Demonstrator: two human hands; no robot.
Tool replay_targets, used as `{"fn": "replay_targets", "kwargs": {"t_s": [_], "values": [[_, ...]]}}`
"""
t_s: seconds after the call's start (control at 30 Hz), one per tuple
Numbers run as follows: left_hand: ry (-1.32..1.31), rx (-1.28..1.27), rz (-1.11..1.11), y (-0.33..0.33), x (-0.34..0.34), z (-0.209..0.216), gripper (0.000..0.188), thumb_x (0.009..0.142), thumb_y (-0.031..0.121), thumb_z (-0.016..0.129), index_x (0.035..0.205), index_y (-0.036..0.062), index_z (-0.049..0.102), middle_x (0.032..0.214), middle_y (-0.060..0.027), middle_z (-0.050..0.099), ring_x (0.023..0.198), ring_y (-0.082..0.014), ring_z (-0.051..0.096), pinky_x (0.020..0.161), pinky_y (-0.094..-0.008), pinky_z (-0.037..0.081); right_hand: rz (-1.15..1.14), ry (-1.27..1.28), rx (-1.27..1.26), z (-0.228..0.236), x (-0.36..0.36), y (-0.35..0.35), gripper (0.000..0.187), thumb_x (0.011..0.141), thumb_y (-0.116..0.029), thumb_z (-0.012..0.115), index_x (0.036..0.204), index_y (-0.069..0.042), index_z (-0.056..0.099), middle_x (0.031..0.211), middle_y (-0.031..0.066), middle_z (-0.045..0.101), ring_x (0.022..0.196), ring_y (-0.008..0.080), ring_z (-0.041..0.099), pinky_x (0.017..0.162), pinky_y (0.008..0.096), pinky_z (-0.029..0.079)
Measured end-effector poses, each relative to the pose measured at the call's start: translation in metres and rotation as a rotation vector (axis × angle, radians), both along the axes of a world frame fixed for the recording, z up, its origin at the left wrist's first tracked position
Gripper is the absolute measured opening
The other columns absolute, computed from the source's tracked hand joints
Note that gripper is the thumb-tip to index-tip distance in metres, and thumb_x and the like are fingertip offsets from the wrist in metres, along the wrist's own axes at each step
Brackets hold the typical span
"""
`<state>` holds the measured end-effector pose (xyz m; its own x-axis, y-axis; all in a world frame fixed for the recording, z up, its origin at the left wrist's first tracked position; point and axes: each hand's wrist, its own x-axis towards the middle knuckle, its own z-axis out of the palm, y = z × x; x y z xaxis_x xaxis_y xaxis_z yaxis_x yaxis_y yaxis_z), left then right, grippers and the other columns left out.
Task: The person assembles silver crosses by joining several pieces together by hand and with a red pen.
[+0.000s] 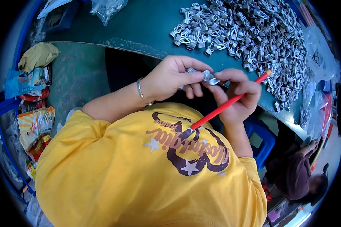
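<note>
Left side: coloured packets (36, 123) are ranged along a blue frame (4, 107), with a crumpled olive bundle (37, 56) at their far end. Right side: blue plastic seat (268, 142), and beyond it a co-worker (296, 176) in a dark top.

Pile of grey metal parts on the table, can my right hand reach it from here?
Likely yes: the pile lies just beyond your right hand, with nothing visible blocking, though that hand holds a red stick.
</note>
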<state>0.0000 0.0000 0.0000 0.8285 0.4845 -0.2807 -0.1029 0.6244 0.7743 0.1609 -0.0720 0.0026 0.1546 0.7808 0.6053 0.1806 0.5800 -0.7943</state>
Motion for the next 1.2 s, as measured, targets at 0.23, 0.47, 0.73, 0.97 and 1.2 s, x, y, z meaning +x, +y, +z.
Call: {"fn": "replay_targets", "kwargs": {"t_s": [0.23, 0.47, 0.73, 0.97, 1.2], "values": [[-0.026, -0.541, -0.089, -0.009, -0.027, -0.038, 0.028, 0.089, 0.012, 0.044, 0.111, -0.0047, 0.048, 0.096, -0.0161, 0.059, 0.085, -0.0228, 0.062, 0.072, -0.0294, 0.053, -0.255, -0.316, -0.127, 0.002, 0.018, 0.008, 0.026, 0.067, 0.01, 0.064, 0.068, -0.003, 0.042, 0.078, 0.0148, 0.062, 0.067, 0.0212, 0.059, 0.059, 0.0262, 0.045], [0.248, -0.529, 0.133, -0.004, -0.012, -0.091, 0.029, 0.086, 0.009, 0.05, 0.111, -0.0034, 0.047, 0.105, -0.0156, 0.054, 0.095, -0.0336, 0.057, 0.081, -0.0398, 0.049, -0.275, -0.823, 0.019, -0.002, 0.028, 0.048, 0.022, 0.057, 0.008, 0.057, 0.071, -0.006, 0.047, 0.088, 0.009, 0.063, 0.076, 0.029, 0.054, 0.065, 0.0362, 0.04], [0.454, 0.219, -0.338, -0.006, -0.011, -0.021, 0.029, 0.083, 0.006, 0.056, 0.109, -0.0059, 0.05, 0.092, -0.0134, 0.061, 0.077, -0.0152, 0.062, 0.067, -0.0236, 0.052, -0.329, -0.694, -0.002, 0.003, 0.03, 0.04, 0.026, 0.061, 0.008, 0.064, 0.079, -0.004, 0.05, 0.078, 0.0081, 0.056, 0.071, 0.024, 0.055, 0.06, 0.0329, 0.043], [0.055, 0.529, 0.3, -0.01, 0.003, 0.005, 0.034, 0.077, -0.005, 0.059, 0.107, -0.0038, 0.045, 0.08, -0.0092, 0.058, 0.069, -0.0134, 0.062, 0.062, -0.0222, 0.052, -0.002, 0.347, -0.536, 0.02, 0.007, 0.013, 0.02, 0.076, 0.007, 0.06, 0.093, 0.001, 0.053, 0.08, 0.0045, 0.057, 0.064, 0.0074, 0.055, 0.057, 0.0187, 0.046], [0.063, 0.333, 0.278, -0.004, 0.003, 0.019, 0.021, 0.08, -0.002, 0.057, 0.1, -0.0055, 0.053, 0.082, -0.0093, 0.059, 0.069, -0.013, 0.062, 0.061, -0.0216, 0.052, -0.023, 0.454, -0.577, 0.015, 0.009, 0.006, 0.009, 0.083, -0.004, 0.057, 0.089, 0.001, 0.052, 0.076, 0.007, 0.059, 0.059, 0.0088, 0.056, 0.048, 0.0172, 0.043]]}}
